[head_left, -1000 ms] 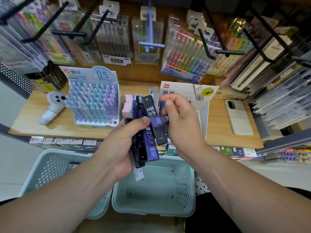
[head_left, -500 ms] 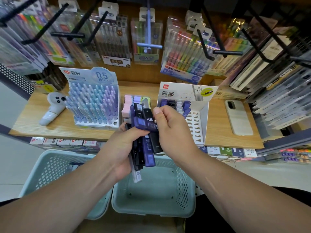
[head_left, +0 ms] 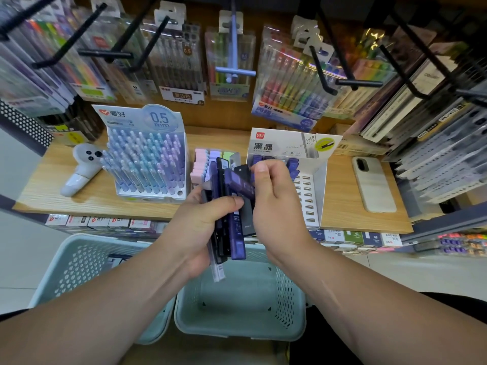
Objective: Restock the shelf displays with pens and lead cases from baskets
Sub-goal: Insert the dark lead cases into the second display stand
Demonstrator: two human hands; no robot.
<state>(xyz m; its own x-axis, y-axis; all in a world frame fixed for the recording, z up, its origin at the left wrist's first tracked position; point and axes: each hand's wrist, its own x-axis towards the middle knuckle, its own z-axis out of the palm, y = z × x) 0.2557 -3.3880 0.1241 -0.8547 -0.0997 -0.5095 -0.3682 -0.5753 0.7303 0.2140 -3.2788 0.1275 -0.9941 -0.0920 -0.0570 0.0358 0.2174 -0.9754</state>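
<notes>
**Now: one case pinched off the stack**

Right hand (head_left: 274, 198) curls round a purple case (head_left: 239, 184), tilted across the stack (head_left: 237, 246). Left hand (head_left: 197, 230) grips that stack upright, thumb clamped over it, above a basket (head_left: 238, 335). Just behind, the lead display (head_left: 313, 180) stands on the shelf (head_left: 342, 206), pen display (head_left: 147, 164) further left.

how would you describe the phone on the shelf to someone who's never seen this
On the wooden shelf, look right of the white lead case display. The phone lies flat there, back up. It is the only pale slab with a dark camera oval.
</notes>
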